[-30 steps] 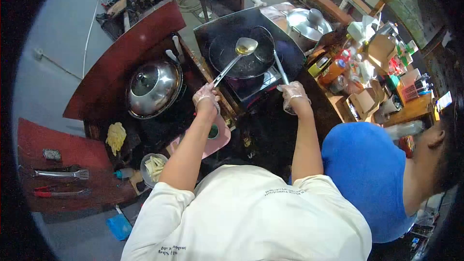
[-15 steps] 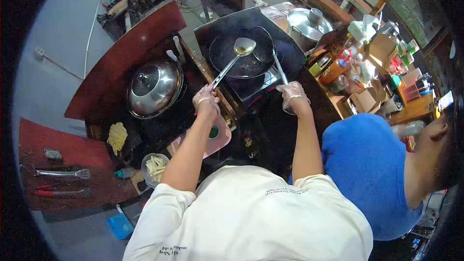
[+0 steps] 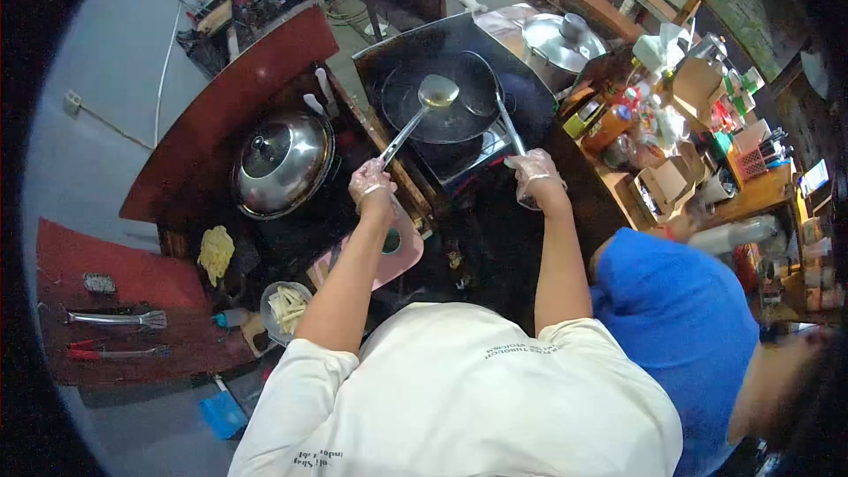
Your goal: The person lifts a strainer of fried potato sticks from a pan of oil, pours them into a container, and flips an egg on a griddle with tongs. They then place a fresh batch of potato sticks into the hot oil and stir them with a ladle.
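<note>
Beside wok (image 3: 442,115): lidded pot (image 3: 281,162) left, clutter right.

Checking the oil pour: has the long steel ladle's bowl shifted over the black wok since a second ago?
Yes. The steel ladle bowl has tipped slightly left and down toward the black wok centre.

Little can be read here. The white shirt (image 3: 459,389) carries a small line of dark print on the back near the right shoulder and a second line low on the left sleeve; both appear upside down to the camera and are too small and blurred to make out. The boxes and bottles (image 3: 680,115) on the right worktop show coloured labels, none legible.
</note>
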Demonstrator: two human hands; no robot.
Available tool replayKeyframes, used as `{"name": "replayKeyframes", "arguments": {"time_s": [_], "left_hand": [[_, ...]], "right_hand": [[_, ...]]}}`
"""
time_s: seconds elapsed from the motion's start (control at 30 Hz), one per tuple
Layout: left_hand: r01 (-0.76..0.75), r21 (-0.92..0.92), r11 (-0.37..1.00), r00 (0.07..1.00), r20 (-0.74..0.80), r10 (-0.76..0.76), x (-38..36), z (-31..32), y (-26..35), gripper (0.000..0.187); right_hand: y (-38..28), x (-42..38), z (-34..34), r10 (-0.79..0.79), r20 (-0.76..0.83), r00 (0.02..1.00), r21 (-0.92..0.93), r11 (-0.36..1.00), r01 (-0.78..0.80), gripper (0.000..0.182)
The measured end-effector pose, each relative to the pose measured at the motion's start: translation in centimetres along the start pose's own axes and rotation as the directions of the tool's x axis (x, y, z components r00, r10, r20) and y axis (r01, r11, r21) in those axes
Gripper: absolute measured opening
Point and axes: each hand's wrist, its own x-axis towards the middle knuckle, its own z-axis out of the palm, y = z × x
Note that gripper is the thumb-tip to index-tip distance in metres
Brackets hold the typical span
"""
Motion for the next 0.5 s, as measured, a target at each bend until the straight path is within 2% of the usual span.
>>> {"name": "replayKeyframes", "arguments": {"time_s": [0.07, 0.13, 0.17, 0.23, 0.3, 0.33, 0.37, 0.4, 0.43, 0.5], "left_hand": [[-0.029, 0.001, 1.000, 1.000, -0.002, 0.029, -0.1, 0.1, 0.0, 0.021], [-0.046, 0.141, 0.989, 0.995, -0.085, 0.058, -0.2, 0.5, 0.1, 0.018], [-0.044, 0.143, 0.989, 0.995, -0.085, 0.057, -0.4, 0.4, 0.3, 0.018], [-0.066, 0.065, 0.996, 0.997, -0.032, 0.068, -0.9, 0.2, 0.5, 0.015], [-0.060, 0.062, 0.996, 0.998, -0.012, 0.061, -0.8, -0.1, 0.6, 0.016], [-0.055, 0.059, 0.997, 0.998, 0.006, 0.055, -0.6, -0.1, 0.6, 0.018], [-0.054, 0.059, 0.997, 0.999, 0.007, 0.054, -0.5, -0.2, 0.5, 0.018], [-0.073, 0.087, 0.994, 0.997, -0.004, 0.073, -0.4, -0.2, 0.4, 0.017], [-0.091, 0.115, 0.989, 0.996, -0.013, 0.093, -0.2, -0.2, 0.3, 0.017], [-0.144, 0.141, 0.979, 0.989, -0.015, 0.148, 1.1, -0.7, -0.9, 0.017]], "right_hand": [[2.7, 2.6, 1.1, -0.056, -0.010, 0.998, 0.040, 0.998, 0.056, 0.019], [3.5, 3.1, 1.3, -0.108, -0.022, 0.994, 0.080, 0.991, 0.110, 0.019], [3.3, 2.7, 1.0, -0.231, 0.010, 0.973, -0.098, 0.968, 0.230, 0.020], [2.5, 1.8, 0.1, -0.340, 0.062, 0.938, -0.267, 0.900, 0.344, 0.021], [0.6, 0.4, -1.1, -0.395, 0.254, 0.883, -0.636, 0.619, 0.460, 0.040], [-0.6, -0.6, -1.5, -0.395, 0.254, 0.883, -0.636, 0.619, 0.460, 0.040], [-1.9, -1.7, -1.7, -0.179, 0.138, 0.974, -0.366, 0.905, 0.218, 0.039], [-2.5, -2.3, -1.8, 0.080, 0.107, 0.991, -0.025, 0.997, -0.078, 0.038], [-1.9, -1.9, -1.6, 0.081, 0.107, 0.991, -0.024, 0.997, -0.079, 0.038], [-0.1, -0.4, -0.8, -0.083, 0.031, 0.996, -0.260, 0.961, 0.089, 0.020]]}}
